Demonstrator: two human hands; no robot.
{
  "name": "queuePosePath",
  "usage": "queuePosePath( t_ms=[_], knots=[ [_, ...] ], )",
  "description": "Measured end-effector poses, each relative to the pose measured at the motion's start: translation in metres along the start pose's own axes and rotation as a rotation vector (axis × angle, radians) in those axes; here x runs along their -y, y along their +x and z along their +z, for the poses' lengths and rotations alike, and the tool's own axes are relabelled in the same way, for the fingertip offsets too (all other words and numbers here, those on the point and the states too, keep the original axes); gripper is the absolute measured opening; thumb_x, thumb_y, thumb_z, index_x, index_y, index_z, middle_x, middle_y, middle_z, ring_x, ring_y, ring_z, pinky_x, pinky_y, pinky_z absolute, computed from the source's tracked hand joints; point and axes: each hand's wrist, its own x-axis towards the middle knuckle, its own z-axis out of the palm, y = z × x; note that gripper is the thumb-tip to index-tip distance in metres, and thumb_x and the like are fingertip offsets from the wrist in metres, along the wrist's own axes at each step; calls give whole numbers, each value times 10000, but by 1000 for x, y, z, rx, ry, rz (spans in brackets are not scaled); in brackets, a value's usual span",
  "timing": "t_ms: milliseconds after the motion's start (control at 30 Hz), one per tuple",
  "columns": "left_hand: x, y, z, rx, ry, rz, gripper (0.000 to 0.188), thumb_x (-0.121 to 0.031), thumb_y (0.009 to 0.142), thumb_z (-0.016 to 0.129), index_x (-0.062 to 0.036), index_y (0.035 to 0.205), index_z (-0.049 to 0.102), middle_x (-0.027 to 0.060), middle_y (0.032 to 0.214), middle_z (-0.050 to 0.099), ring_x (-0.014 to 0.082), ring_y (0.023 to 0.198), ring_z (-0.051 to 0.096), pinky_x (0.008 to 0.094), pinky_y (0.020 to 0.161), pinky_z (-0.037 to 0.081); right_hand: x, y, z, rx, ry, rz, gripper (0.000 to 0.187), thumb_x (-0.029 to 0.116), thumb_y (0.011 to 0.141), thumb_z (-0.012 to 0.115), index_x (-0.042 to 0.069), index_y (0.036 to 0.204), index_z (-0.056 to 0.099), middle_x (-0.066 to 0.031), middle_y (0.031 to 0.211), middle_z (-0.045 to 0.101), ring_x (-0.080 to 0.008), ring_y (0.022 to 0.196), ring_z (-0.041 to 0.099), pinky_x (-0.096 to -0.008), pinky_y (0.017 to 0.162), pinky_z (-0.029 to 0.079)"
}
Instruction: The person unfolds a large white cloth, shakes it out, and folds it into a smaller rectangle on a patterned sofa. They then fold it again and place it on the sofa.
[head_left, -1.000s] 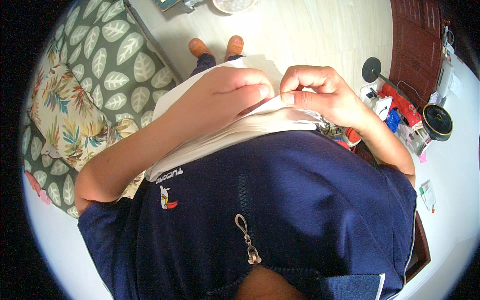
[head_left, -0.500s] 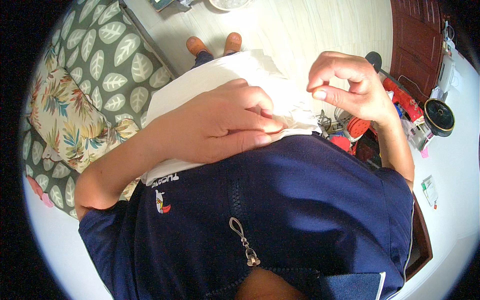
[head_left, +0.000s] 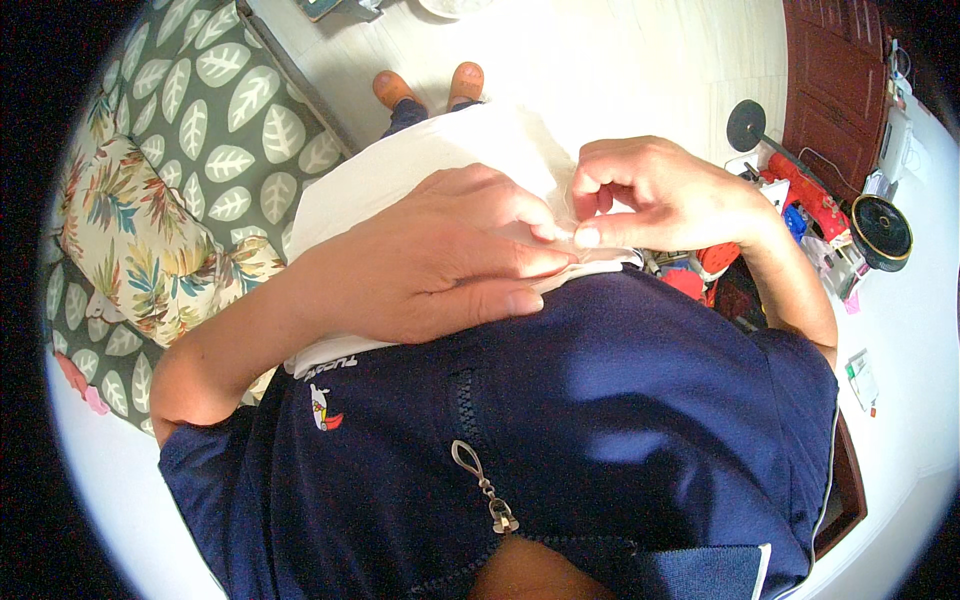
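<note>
A white cloth (head_left: 480, 138) lies spread against my front, its near edge gathered at my waist. My left hand (head_left: 435, 260) rests over the cloth and pinches its bunched edge between thumb and fingers. Close beside those fingertips, my right hand (head_left: 672, 195) is closed in a pinch at the gathered fabric. Whatever sits between my right thumb and fingers is too small or too hidden to make out. Below the cloth is my dark blue zipped shirt (head_left: 640, 400), with a metal zipper pull (head_left: 500, 515).
To the left is a bed or sofa with a leaf-patterned cover (head_left: 195, 125) and a floral cushion (head_left: 150, 240). My feet in orange slippers (head_left: 466, 82) stand on the pale floor. At the right are a black round weight (head_left: 880, 232), assorted clutter and a dark red door (head_left: 835, 90).
My right hand has moved left and slightly down, from clear of the cloth to beside my left fingertips. The left hand keeps its grip with little movement.
</note>
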Motion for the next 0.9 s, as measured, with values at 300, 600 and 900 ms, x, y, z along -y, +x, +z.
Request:
queuePosePath(
  t_ms=[300, 600, 900],
  knots=[
    [2, -1, 4, -8, 7, 24, 456, -385, 904, 420, -25, 1156, 544, 114, 1146, 511, 272, 1082, 441, 415, 961, 279, -4, -4, 2, 44, 490, 108, 81, 85, 852, 557, 15, 841, 517, 47, 750, 486, -31, 705, 417, -195, 609, 346],
    [3, -2, 3, 15, -54, 2, 418, -357, 894, 453, -26, 1128, 558, 118, 1130, 519, 278, 1068, 458, 420, 955, 283, -5, 1, 15, 90, 670, 51, 89, 96, 870, 534, 21, 836, 503, -2, 787, 548, -53, 684, 442, -204, 602, 371],
    [1, -8, 1, 30, -51, -56, 386, -322, 868, 507, -32, 1113, 578, 130, 1106, 543, 295, 1077, 452, 423, 958, 282, -19, -30, -2, -47, 574, 290, 138, 150, 881, 545, 52, 806, 484, 52, 683, 457, -34, 623, 397, -194, 544, 339]
  ],
)
